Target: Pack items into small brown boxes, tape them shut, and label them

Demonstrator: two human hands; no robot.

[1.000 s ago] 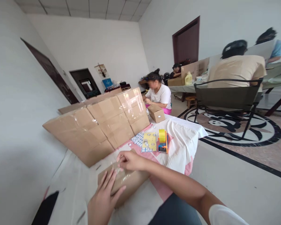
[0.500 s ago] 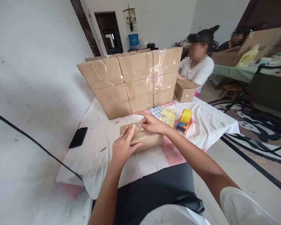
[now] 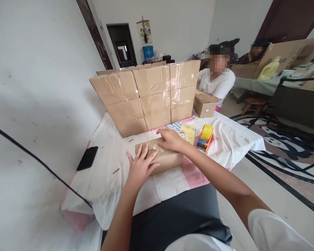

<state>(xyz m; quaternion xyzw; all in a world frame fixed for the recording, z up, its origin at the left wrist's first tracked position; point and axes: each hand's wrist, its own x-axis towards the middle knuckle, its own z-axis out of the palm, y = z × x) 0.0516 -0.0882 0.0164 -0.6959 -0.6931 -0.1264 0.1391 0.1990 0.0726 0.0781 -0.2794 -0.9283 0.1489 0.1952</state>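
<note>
A small cardboard box point(image 3: 170, 160) lies on the cloth-covered table in front of me, with shiny clear tape along its top. My left hand point(image 3: 142, 164) rests on its left part, fingers spread over the top and the thumb against the near side. On the far part of the top is my right hand point(image 3: 171, 139), its thumb and bent forefinger apart; the other fingers are partly hidden. To the right of the box lies an orange tape dispenser point(image 3: 206, 136) with a yellow roll. A yellow patterned sheet point(image 3: 189, 133) is beside my right hand.
Stacked, taped cardboard boxes point(image 3: 154, 96) stand behind my box. A black phone point(image 3: 87, 158) lies at the left table edge. Across the table, a person point(image 3: 218, 80) in a white shirt is at another box point(image 3: 204, 105). A dark cable point(image 3: 42, 162) crosses the left side.
My left hand's fingers have spread wider on the box. My right hand's forefinger, stretched out before, is now bent, with the thumb reaching onto the top. The view has shifted slightly.
</note>
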